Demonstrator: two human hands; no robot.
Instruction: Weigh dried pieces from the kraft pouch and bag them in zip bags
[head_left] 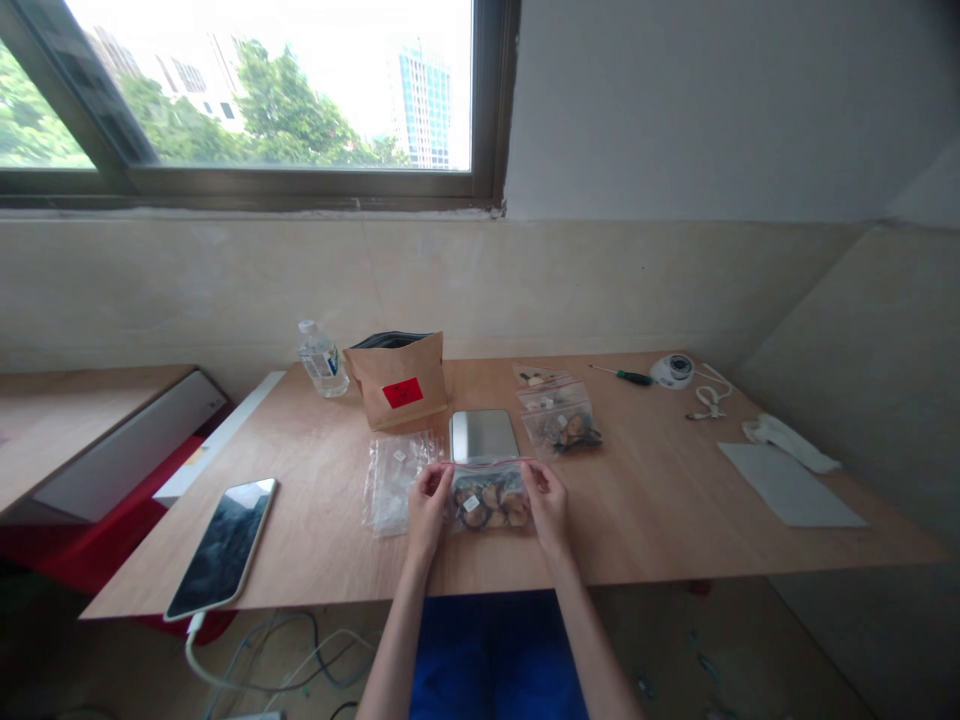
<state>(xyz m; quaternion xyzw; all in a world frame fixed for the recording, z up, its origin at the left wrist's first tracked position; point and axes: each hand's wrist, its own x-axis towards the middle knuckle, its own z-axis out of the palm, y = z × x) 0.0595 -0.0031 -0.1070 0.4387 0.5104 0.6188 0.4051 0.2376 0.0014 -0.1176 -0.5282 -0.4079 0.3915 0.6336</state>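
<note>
A clear zip bag [491, 503] of brown dried pieces, which look like dried mushrooms, lies at the front middle of the table. My left hand [430, 492] pinches the left end of its red-edged top. At the right end, my right hand [546, 495] pinches the same edge. Just behind the bag sits a flat silver-topped scale [484, 437]. Empty clear bags [397, 480] lie in a stack beside my left hand. More filled zip bags [568, 425] overlap one another behind my right hand.
At the back stand a brown paper pouch [397, 380] with a red label and a water bottle [324, 360]. A phone [223, 548] on a cable lies left. Rightward are a screwdriver [634, 377], a dome camera [673, 371], white paper [787, 485] and a white wrapped item [791, 442].
</note>
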